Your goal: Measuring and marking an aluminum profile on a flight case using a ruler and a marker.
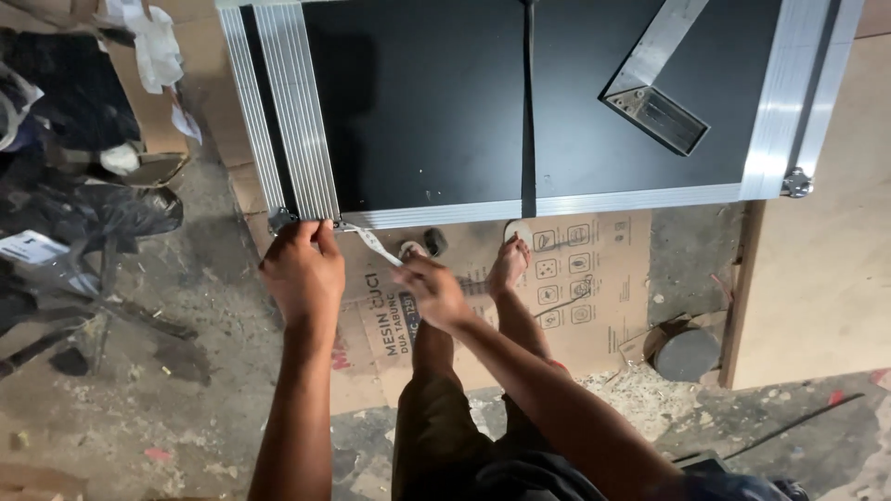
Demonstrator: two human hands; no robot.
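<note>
While my left hand (302, 269) presses down at the near left corner of the black panel (427, 102), its grip is closed over the ribbed aluminium edging (295, 111) there, fingers curled on the metal just beside the small corner fitting (280, 220). The panel lies flat on the floor on sheets of cardboard (594, 278); it looks broad, stiff and fairly heavy, with a slick dark face that offers nothing to hold, so I judge the framed edges and corners to be the only sound places to take it. Just right of that corner, a thin pale strip (376, 244) runs off the near edge of the panel to my right hand (432, 289), whose grip is pinched shut on its free end. The strip looks light and bendy, likely to kink or slip, so I would hold it flat between thumb and fingertips close to the panel's edge. My bare foot (509, 262) rests on the cardboard just right of that hand, toes near the panel's near edge. Further right, an angled aluminium piece (654, 102) lies on the panel's face
</note>
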